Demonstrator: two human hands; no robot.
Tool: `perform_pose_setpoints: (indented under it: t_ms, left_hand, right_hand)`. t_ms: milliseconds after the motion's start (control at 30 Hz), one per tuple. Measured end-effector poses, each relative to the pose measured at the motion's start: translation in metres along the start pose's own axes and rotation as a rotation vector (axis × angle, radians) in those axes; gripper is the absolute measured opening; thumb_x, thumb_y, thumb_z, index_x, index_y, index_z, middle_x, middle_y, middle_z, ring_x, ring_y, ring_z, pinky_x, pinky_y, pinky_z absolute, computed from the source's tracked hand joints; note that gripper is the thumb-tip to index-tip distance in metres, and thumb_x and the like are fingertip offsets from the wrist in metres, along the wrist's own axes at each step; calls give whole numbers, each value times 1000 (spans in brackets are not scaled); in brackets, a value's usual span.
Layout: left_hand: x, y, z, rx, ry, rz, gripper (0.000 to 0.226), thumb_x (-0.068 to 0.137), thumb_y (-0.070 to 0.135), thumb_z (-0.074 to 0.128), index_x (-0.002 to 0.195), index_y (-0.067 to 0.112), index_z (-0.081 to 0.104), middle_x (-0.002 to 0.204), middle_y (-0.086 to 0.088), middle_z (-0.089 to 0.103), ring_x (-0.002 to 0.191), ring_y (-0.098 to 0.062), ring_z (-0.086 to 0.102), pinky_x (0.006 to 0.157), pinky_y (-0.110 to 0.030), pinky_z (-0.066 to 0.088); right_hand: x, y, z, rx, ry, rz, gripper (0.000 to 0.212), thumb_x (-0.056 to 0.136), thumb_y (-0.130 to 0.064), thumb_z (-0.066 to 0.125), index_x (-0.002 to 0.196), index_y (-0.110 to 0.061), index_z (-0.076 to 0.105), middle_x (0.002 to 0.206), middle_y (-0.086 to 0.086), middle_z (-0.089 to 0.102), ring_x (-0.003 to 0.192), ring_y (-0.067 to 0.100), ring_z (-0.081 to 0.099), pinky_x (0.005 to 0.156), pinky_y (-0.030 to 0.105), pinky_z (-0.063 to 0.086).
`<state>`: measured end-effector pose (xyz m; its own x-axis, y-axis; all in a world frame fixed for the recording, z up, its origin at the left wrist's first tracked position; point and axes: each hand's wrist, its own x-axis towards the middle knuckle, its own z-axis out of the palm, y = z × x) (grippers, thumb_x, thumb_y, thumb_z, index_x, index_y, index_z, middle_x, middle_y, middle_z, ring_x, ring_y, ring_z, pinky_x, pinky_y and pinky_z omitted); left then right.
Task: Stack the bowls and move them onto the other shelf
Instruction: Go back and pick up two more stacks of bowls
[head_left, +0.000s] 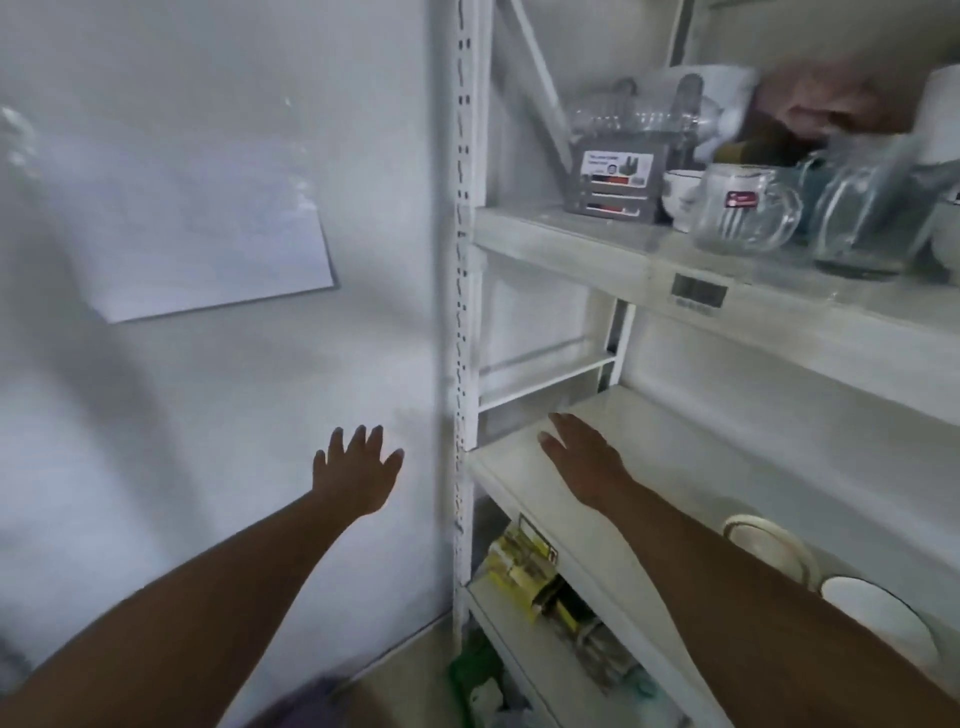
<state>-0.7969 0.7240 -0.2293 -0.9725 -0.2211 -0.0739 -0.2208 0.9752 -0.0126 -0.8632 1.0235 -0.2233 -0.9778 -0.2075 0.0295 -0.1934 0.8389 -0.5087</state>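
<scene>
Two white bowls sit on the middle shelf (519, 467) at the lower right: one with a cream rim (769, 543) and a second with a dark rim (878, 613), both partly hidden by my right forearm. My right hand (582, 457) reaches over the left end of that shelf with straight fingers, holding nothing. My left hand (358, 467) is stretched out in front of the white wall, fingers spread, empty. The picture is blurred.
The upper shelf (623, 260) carries a glass mug (743, 213), a glass jug (872, 208), a small white cup (683, 197), a grey box (615, 179) and glass containers. A white upright post (462, 312) stands between my hands. Packets (524, 571) fill the lower shelf. A paper sheet (208, 260) hangs on the wall.
</scene>
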Motion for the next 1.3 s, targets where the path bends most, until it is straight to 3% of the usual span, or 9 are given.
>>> perform_pose_setpoints:
  t_ms: [100, 400, 633, 833, 1067, 1300]
  left_hand:
    - [-8, -43, 2, -144, 36, -151, 61, 101, 51, 22, 156, 26, 13, 164, 3, 11, 151, -31, 3, 119, -49, 15]
    - [-55, -143, 11, -233, 39, -556, 64, 99, 56, 20, 155, 26, 15, 163, 2, 15, 150, -33, 6, 118, -49, 15]
    - [-147, -186, 9, -247, 83, -861, 60, 97, 55, 29, 152, 29, 23, 159, 2, 23, 145, -32, 22, 115, -47, 27]
    - [-261, -185, 27, -421, 122, -1136, 62, 98, 54, 29, 153, 28, 20, 160, 2, 22, 146, -29, 22, 118, -48, 22]
    - [-412, -164, 46, -475, 102, -1414, 61, 99, 54, 29, 154, 29, 20, 161, 1, 23, 146, -29, 25, 118, -48, 24]
    - [-556, -139, 54, -491, 112, -1732, 62, 99, 54, 28, 155, 31, 15, 163, 3, 16, 147, -31, 19, 116, -47, 21]
  right_hand:
    - [25, -47, 25, -31, -71, -117, 60, 103, -54, 29, 157, -28, 24, 166, -3, 19, 153, 15, 16, 121, 35, 13]
    - [66, -179, 107, -48, -283, -463, 58, 102, -57, 32, 155, -33, 30, 164, -7, 23, 152, 13, 18, 120, 35, 17]
    - [48, -274, 164, 29, -494, -771, 54, 100, -56, 38, 150, -36, 37, 159, -10, 31, 147, 14, 28, 113, 33, 26]
    - [-38, -339, 212, 28, -690, -1068, 53, 99, -55, 38, 149, -38, 38, 158, -11, 32, 145, 15, 30, 110, 33, 28]
    - [-180, -395, 232, 78, -1009, -1349, 58, 95, -60, 39, 148, -40, 38, 159, -11, 30, 146, 15, 29, 119, 41, 24]
    - [-334, -414, 235, 75, -1174, -1692, 53, 99, -51, 41, 149, -33, 40, 157, -10, 33, 145, 13, 31, 114, 35, 27]
